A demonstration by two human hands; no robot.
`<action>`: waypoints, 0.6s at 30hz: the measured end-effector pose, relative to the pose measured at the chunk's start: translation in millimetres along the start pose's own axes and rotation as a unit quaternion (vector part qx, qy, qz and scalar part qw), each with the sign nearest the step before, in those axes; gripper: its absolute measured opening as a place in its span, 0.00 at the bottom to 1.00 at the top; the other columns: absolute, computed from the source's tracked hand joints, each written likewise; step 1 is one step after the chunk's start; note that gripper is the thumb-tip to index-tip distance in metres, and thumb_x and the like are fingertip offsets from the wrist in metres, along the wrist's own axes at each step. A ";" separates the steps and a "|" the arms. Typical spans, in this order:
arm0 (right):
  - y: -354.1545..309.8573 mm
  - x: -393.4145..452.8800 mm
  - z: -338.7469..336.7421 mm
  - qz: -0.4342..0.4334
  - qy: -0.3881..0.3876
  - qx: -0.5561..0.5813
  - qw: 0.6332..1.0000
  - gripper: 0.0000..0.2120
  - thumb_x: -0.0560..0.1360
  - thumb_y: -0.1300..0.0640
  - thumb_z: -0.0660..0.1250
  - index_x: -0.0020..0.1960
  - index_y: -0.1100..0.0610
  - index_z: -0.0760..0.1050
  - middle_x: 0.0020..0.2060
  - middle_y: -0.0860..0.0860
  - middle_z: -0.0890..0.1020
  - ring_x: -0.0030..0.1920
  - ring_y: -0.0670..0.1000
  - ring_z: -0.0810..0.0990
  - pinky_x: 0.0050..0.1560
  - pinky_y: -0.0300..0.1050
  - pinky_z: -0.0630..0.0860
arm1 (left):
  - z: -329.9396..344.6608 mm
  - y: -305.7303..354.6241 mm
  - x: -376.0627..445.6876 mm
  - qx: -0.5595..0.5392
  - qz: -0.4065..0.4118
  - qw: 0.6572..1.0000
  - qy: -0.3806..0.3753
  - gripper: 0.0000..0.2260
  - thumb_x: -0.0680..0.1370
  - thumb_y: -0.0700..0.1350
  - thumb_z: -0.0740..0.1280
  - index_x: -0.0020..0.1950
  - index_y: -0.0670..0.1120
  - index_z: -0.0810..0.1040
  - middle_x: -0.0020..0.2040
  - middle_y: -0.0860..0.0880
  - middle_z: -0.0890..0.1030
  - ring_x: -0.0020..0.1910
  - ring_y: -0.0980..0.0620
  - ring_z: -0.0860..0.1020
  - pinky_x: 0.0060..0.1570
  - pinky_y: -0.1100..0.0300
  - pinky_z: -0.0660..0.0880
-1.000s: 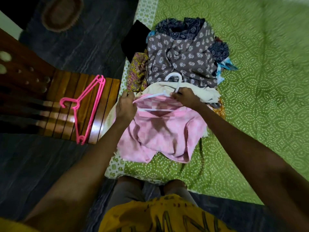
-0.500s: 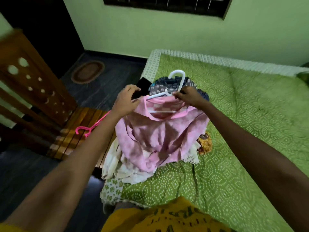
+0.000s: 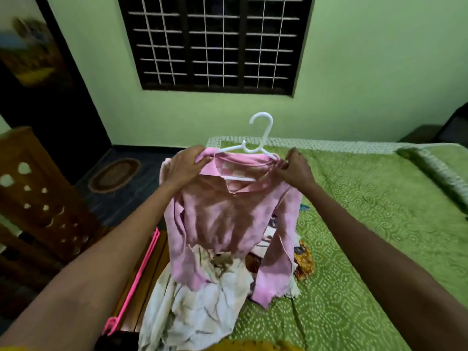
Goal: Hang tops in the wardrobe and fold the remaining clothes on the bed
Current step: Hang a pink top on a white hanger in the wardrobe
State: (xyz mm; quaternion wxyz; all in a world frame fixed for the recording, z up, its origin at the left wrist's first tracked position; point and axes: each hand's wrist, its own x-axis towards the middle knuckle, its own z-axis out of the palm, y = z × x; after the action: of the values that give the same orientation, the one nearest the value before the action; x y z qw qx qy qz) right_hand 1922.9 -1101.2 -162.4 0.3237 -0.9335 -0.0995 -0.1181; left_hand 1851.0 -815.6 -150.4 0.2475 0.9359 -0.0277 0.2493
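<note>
The step in hand looks like seating the pink top (image 3: pixel 222 224) on the white hanger (image 3: pixel 255 145). It hangs in the air over the near left corner of the bed (image 3: pixel 379 224). The left hand (image 3: pixel 184 168) grips one shoulder of the cloth, fingers curled over it; the right hand (image 3: pixel 295 167) pinches the other. Next it likely needs the shoulders squared, then carrying to the wardrobe, not clearly in view. Counted: one top held, one cream garment (image 3: pixel 197 300) beneath it, two hangers with the pink hanger (image 3: pixel 136 282) off the bed's left edge, two hands
</note>
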 end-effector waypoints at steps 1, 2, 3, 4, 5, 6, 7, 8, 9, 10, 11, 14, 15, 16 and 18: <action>1.1 -0.7 3.8 0.016 0.003 -0.002 1.000 0.22 0.71 0.52 0.72 0.53 0.67 0.69 0.50 0.65 0.77 0.52 0.63 0.76 0.47 0.52 0.69 | -1.7 1.5 4.5 -0.001 0.004 1.000 0.009 0.14 0.77 0.51 0.65 0.46 0.39 0.75 0.41 0.40 0.78 0.41 0.41 0.76 0.38 0.52 0.66; 0.0 1.3 5.9 0.026 0.009 0.001 1.000 0.22 0.71 0.51 0.71 0.53 0.66 0.68 0.49 0.65 0.77 0.52 0.63 0.76 0.46 0.52 0.70 | -4.1 3.9 9.2 -0.001 0.008 1.000 0.014 0.15 0.76 0.53 0.64 0.45 0.40 0.75 0.40 0.41 0.77 0.41 0.42 0.76 0.38 0.53 0.65; -3.1 4.2 6.5 0.033 0.015 0.009 0.999 0.20 0.72 0.52 0.70 0.52 0.66 0.68 0.49 0.65 0.78 0.52 0.63 0.77 0.45 0.52 0.70 | -5.6 5.8 13.0 -0.002 0.008 1.000 0.016 0.15 0.76 0.54 0.63 0.44 0.41 0.74 0.38 0.43 0.75 0.40 0.43 0.75 0.37 0.54 0.63; -8.0 8.7 5.8 0.038 0.023 0.018 0.999 0.17 0.73 0.55 0.69 0.52 0.65 0.68 0.49 0.65 0.78 0.52 0.64 0.77 0.44 0.51 0.69 | -6.9 7.1 16.4 -0.003 0.009 1.000 0.017 0.14 0.77 0.53 0.64 0.43 0.42 0.73 0.37 0.45 0.73 0.39 0.44 0.74 0.36 0.56 0.61; -12.7 13.1 3.9 0.043 0.036 0.023 0.998 0.14 0.74 0.56 0.67 0.51 0.64 0.68 0.48 0.65 0.79 0.51 0.64 0.77 0.42 0.50 0.67 | -7.8 8.2 19.1 -0.007 0.007 1.000 0.018 0.12 0.78 0.52 0.65 0.42 0.43 0.72 0.37 0.47 0.72 0.38 0.45 0.74 0.36 0.57 0.60; -15.6 17.8 2.5 0.050 0.051 0.027 0.997 0.12 0.75 0.57 0.66 0.50 0.64 0.68 0.47 0.66 0.79 0.50 0.65 0.77 0.41 0.50 0.67 | -7.8 8.7 20.8 -0.010 0.005 1.000 0.021 0.11 0.78 0.50 0.65 0.42 0.43 0.72 0.37 0.47 0.72 0.38 0.46 0.73 0.36 0.57 0.59; -19.2 22.5 0.3 0.058 0.065 0.027 0.996 0.12 0.75 0.56 0.65 0.49 0.65 0.69 0.47 0.66 0.79 0.49 0.65 0.78 0.41 0.50 0.67 | -8.0 8.7 22.6 -0.013 0.004 1.000 0.028 0.11 0.78 0.49 0.66 0.43 0.43 0.74 0.37 0.46 0.73 0.38 0.46 0.73 0.36 0.57 0.60; -22.1 26.0 -0.9 0.062 0.075 0.023 0.995 0.12 0.75 0.56 0.65 0.48 0.66 0.71 0.46 0.66 0.79 0.48 0.64 0.78 0.41 0.50 0.68 | -8.4 8.6 23.4 -0.014 0.002 0.999 0.034 0.11 0.78 0.49 0.66 0.44 0.42 0.75 0.38 0.45 0.74 0.38 0.47 0.72 0.36 0.57 0.60; -25.1 29.8 -0.9 0.061 0.079 0.023 0.995 0.12 0.75 0.56 0.65 0.47 0.66 0.72 0.45 0.66 0.79 0.47 0.64 0.78 0.41 0.50 0.69 | -8.7 8.6 24.0 -0.014 0.000 0.999 0.040 0.11 0.78 0.49 0.65 0.45 0.41 0.76 0.38 0.45 0.75 0.38 0.47 0.72 0.35 0.57 0.60; -29.8 32.0 -2.1 0.053 0.080 0.031 0.995 0.11 0.74 0.56 0.65 0.43 0.65 0.73 0.43 0.66 0.80 0.45 0.63 0.79 0.40 0.50 0.70 | -9.1 8.8 24.2 -0.013 -0.002 0.999 0.045 0.11 0.78 0.49 0.65 0.46 0.41 0.77 0.38 0.45 0.75 0.38 0.48 0.72 0.35 0.57 0.60; -34.3 34.8 -1.8 0.041 0.074 0.051 0.995 0.11 0.73 0.57 0.66 0.37 0.63 0.72 0.38 0.66 0.80 0.41 0.63 0.79 0.38 0.50 0.71 | -8.8 9.3 24.2 -0.011 -0.006 0.999 0.049 0.11 0.79 0.49 0.65 0.47 0.41 0.77 0.38 0.46 0.75 0.37 0.48 0.71 0.35 0.57 0.59; -52.1 38.2 3.2 -0.010 0.043 0.135 0.990 0.17 0.71 0.63 0.64 0.27 0.56 0.62 0.24 0.63 0.75 0.25 0.52 0.79 0.24 0.43 0.70 | -7.9 12.1 23.8 -0.003 -0.015 0.997 0.076 0.11 0.79 0.47 0.65 0.47 0.39 0.78 0.38 0.44 0.75 0.37 0.50 0.70 0.34 0.58 0.55; -58.7 36.7 6.1 -0.026 0.031 0.156 0.987 0.17 0.71 0.65 0.63 0.27 0.56 0.61 0.23 0.63 0.73 0.22 0.50 0.78 0.20 0.39 0.67 | -7.5 12.0 24.0 -0.004 -0.018 0.996 0.085 0.11 0.79 0.47 0.65 0.46 0.39 0.78 0.38 0.44 0.76 0.37 0.50 0.70 0.34 0.59 0.54; -64.1 33.6 8.9 -0.036 0.021 0.178 0.983 0.17 0.70 0.66 0.62 0.27 0.56 0.60 0.22 0.61 0.72 0.21 0.48 0.77 0.19 0.38 0.66 | -7.5 11.7 23.7 -0.005 -0.019 0.996 0.091 0.11 0.79 0.46 0.65 0.46 0.38 0.78 0.39 0.43 0.76 0.37 0.50 0.69 0.33 0.58 0.53; -65.0 28.1 16.8 -0.042 0.006 0.186 0.982 0.17 0.70 0.66 0.63 0.27 0.55 0.60 0.21 0.56 0.69 0.20 0.46 0.73 0.22 0.38 0.67 | -8.5 8.0 23.9 -0.014 -0.021 0.995 0.099 0.10 0.79 0.46 0.65 0.46 0.38 0.77 0.38 0.44 0.76 0.37 0.50 0.70 0.31 0.59 0.54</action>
State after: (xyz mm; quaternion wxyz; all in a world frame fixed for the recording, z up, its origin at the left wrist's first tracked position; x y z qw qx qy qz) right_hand 1935.2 -1037.4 -129.4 0.4866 -0.8514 -0.1567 -0.1171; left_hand 1866.7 -816.8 -128.9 0.2674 0.9035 0.0134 0.3346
